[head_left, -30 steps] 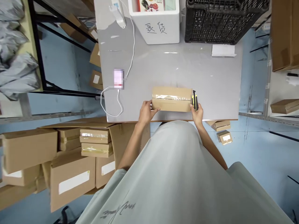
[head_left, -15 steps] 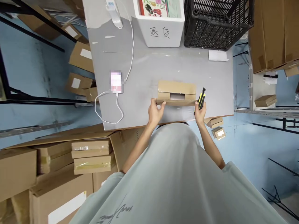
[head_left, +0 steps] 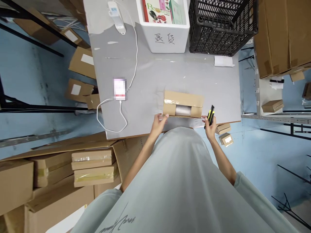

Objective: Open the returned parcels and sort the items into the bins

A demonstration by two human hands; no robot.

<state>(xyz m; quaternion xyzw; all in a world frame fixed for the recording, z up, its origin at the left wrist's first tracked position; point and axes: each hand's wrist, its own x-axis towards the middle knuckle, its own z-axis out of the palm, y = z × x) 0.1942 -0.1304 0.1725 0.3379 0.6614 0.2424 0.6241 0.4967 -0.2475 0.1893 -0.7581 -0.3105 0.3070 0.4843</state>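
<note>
A small brown cardboard box [head_left: 182, 97] lies near the front edge of the grey table [head_left: 145, 77]. Through a gap in its near side something pale shows between two flaps. My left hand [head_left: 158, 124] pinches the box's near left corner between thumb and fingers. At the near right corner, my right hand [head_left: 210, 127] has its fingertips by the box and is closed on a black and yellow utility knife [head_left: 211, 116], which points up and away from me.
A white bin [head_left: 167, 38] with books and a black plastic crate [head_left: 218, 35] stand at the back. A pixelated device [head_left: 120, 89] with white cables lies on the left. Cardboard boxes [head_left: 93, 158] are stacked at lower left.
The near flap of the box has swung down, so the gap in its side shows more. My right hand has drawn slightly outward with the knife. The whole view has shifted a little.
</note>
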